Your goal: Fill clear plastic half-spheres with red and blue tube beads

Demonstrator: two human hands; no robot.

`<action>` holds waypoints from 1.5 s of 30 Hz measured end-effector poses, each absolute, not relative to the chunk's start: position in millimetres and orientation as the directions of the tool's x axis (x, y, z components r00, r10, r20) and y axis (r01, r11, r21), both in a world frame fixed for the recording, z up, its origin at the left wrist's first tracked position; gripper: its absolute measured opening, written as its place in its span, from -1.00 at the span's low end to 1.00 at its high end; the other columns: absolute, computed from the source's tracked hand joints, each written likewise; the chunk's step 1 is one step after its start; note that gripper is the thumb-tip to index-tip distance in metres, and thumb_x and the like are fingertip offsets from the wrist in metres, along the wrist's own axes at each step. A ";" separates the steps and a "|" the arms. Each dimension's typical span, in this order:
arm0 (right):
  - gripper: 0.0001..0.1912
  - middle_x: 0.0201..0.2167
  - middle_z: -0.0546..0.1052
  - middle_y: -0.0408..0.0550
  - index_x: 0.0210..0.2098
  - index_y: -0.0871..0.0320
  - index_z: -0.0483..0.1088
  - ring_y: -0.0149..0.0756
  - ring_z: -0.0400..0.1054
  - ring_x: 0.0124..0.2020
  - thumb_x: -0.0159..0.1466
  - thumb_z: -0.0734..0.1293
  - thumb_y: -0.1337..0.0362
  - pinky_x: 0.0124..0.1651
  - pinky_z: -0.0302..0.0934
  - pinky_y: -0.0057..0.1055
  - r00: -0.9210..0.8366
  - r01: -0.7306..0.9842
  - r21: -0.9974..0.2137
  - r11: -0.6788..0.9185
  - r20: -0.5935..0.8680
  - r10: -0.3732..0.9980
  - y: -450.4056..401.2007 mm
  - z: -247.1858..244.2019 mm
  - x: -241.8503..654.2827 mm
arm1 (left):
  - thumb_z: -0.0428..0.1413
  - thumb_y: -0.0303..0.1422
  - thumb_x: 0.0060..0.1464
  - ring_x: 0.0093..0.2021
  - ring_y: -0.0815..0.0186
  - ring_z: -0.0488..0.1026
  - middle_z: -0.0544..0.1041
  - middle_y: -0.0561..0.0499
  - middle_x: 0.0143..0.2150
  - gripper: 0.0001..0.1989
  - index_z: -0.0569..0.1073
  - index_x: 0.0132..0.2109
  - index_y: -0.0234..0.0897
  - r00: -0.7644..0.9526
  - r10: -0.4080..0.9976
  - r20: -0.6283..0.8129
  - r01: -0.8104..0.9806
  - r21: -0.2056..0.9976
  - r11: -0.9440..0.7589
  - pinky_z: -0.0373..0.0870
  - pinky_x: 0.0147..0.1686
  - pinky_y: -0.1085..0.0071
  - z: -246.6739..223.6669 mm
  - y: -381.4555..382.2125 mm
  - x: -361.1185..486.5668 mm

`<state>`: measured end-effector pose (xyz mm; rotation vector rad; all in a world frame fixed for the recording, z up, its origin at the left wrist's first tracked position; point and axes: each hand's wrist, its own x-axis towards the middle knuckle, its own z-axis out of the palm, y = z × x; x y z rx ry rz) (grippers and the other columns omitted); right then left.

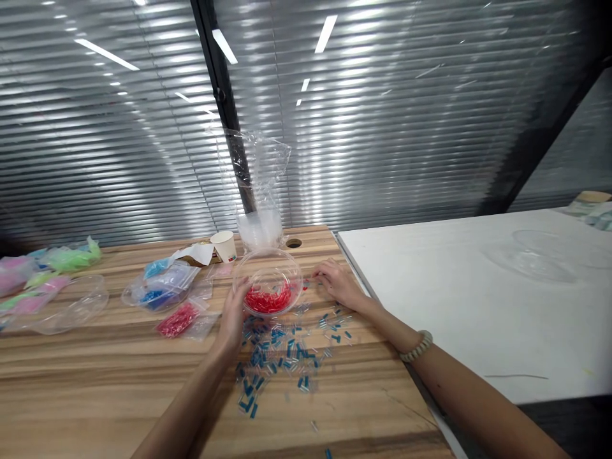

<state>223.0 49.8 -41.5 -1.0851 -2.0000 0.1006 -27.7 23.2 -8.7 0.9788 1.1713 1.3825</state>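
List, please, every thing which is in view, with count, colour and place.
round container: one, clear, centre
red pieces: many, red, mostly inside it
small tubes: many, blue or clear, scattered nearer the camera
paper cup: one, white, far edge
plastic tubs: uncounted stack, translucent, beside cup
tall bag: one, clear, above tubs
flat bag: one, clear with red contents, left of centre
colourful packets: several, pink, green, blue, far left
clear dishes: exact count unclear, right
wooden table: one, brown, below
white table: one, white, right
blinds: several panels, grey, behind
bracelet: one, pale, right wrist
left hand: one, grip on container
right hand: one, on wooden table
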 end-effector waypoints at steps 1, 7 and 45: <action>-0.79 -0.38 0.46 -0.04 -0.37 0.16 0.38 -0.24 0.28 -0.25 0.23 0.18 0.53 -0.19 0.19 -0.31 -0.264 0.657 -0.414 0.630 0.656 0.707 49.6 -40.6 222.9 | 0.17 -0.20 -0.07 0.12 0.15 0.32 0.44 -0.05 0.07 -0.56 0.43 -0.01 -0.19 -0.125 0.992 -0.027 -0.170 0.985 0.006 0.38 -0.24 0.45 -8.1 22.2 -27.3; -0.76 -0.32 0.47 -0.03 -0.34 0.12 0.41 -0.22 0.33 -0.23 0.25 0.16 0.50 -0.15 0.25 -0.25 -0.169 0.658 -0.352 0.666 0.793 0.586 46.0 -34.3 222.9 | 0.15 -0.20 -0.05 0.19 0.16 0.23 0.38 0.00 0.15 -0.58 0.43 0.01 -0.13 -0.108 0.994 -0.022 -0.088 0.996 0.013 0.38 -0.23 0.47 -5.2 17.8 -25.8; -0.74 -0.35 0.48 -0.02 -0.32 0.15 0.39 -0.30 0.37 -0.28 0.25 0.16 0.56 -0.28 0.33 -0.36 -0.306 0.647 -0.018 0.762 0.910 0.281 28.8 -20.5 206.8 | 0.09 -0.11 0.02 0.10 0.06 0.34 0.37 -0.12 0.15 -0.44 0.30 0.16 -0.19 -0.008 0.995 -0.096 0.038 0.995 0.096 0.40 -0.27 0.40 0.6 10.9 -21.1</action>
